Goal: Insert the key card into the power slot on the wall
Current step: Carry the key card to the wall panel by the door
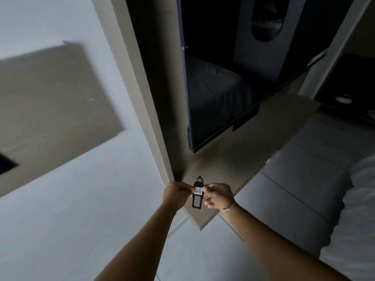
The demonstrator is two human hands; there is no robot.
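A black key card (197, 196) with a white number label and a ring at its top hangs upright between both hands, just in front of the lower corner of a beige wall panel (223, 171). My left hand (177, 194) pinches its left edge. My right hand (218, 195) pinches its right edge near the label, a thin string bracelet on the wrist. No power slot can be made out in the dim view.
A large dark TV screen (223, 84) hangs on the beige panel above the hands. White bedding (357, 209) lies at the right. A pale wall (71, 199) with a beige patch fills the left. Grey floor tiles (294, 189) lie below right.
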